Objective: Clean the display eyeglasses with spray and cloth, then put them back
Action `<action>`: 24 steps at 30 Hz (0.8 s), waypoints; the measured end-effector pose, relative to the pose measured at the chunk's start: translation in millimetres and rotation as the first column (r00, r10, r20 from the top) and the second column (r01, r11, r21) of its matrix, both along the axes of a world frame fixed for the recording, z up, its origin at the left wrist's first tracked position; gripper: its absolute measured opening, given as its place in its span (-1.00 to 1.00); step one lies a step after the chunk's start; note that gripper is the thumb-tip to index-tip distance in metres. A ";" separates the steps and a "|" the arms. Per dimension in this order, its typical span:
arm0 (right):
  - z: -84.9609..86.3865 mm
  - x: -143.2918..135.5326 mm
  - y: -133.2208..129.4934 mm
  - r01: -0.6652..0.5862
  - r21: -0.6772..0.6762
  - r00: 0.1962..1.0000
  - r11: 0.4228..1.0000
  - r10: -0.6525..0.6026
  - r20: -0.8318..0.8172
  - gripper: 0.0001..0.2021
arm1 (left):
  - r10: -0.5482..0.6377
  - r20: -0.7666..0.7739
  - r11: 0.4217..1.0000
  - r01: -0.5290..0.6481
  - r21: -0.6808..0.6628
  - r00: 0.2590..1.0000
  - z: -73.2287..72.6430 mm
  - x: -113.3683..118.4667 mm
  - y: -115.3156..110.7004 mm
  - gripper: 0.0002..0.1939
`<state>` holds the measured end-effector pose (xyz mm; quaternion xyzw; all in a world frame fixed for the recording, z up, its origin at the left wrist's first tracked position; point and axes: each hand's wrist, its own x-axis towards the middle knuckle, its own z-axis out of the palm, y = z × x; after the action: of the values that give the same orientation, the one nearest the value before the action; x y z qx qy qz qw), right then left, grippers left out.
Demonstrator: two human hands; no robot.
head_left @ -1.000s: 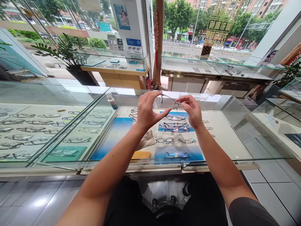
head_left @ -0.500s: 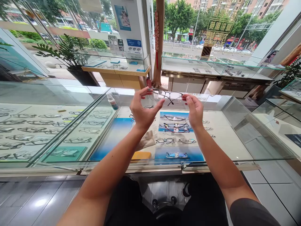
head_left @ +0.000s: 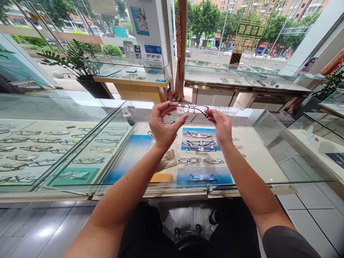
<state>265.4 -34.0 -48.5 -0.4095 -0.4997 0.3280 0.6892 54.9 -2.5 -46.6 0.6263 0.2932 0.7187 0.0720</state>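
Above the glass display counter I hold up a pair of thin dark-rimmed eyeglasses [head_left: 192,107] with both hands. My left hand [head_left: 163,125] grips the left end of the frame, thumb pointing toward the lens and fingers curled behind. My right hand [head_left: 222,126] pinches the right end near the hinge. One dark temple arm hangs at a slant below the bridge, and a small pale label shows at the left lens. Beneath my hands, several eyeglasses [head_left: 199,143] lie in the case on a blue card. A beige cloth [head_left: 168,160] is partly hidden by my left forearm.
A small white bottle [head_left: 128,116] stands left of my hands. A yellow-orange item [head_left: 161,177] lies near the counter's front edge. More eyeglasses [head_left: 40,148] fill the left case. Beyond are further glass cases [head_left: 220,77], a wooden post [head_left: 181,53] and a potted plant [head_left: 92,84].
The eyeglasses have tilted slightly, and the hanging temple arm has swung a little left and down. My right hand has shifted slightly, while both hands keep hold of the frame.
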 end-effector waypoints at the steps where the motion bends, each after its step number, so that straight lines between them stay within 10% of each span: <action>1: 0.2 -0.1 0.1 -0.004 -0.003 1.000 1.000 0.004 -0.011 -0.63 | -0.006 0.002 1.000 0.006 0.009 1.000 -0.2 0.3 0.1 -0.31; 24: 0.6 5.4 2.4 -0.040 -0.028 0.992 0.999 0.036 -0.125 -0.65 | -0.037 -0.089 0.985 0.021 -0.174 0.995 -13.1 -1.5 9.6 -0.35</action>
<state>270.9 -31.6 -47.9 -0.3892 -0.4586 0.3737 0.7061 53.4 7.2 -59.7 0.6542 0.3480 0.6601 0.1230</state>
